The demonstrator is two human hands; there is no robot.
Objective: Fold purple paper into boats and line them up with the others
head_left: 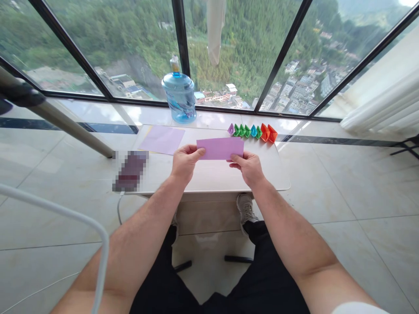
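I hold a folded purple paper [220,148] just above a small white table [209,176]. My left hand [184,161] pinches its left end, thumb on top. Pinching the paper's lower right edge is my right hand [248,166]. A stack of purple paper sheets [162,139] lies flat on the table's far left. Along the far right edge stands a row of several folded paper boats [253,131] in purple, green, blue and orange.
A blurred dark object [130,171] with a cable lies at the table's left edge. A blue water jug [180,96] stands on the sill by the large window. A slanted pole [62,121] crosses at left, and white curtains [382,98] hang at right.
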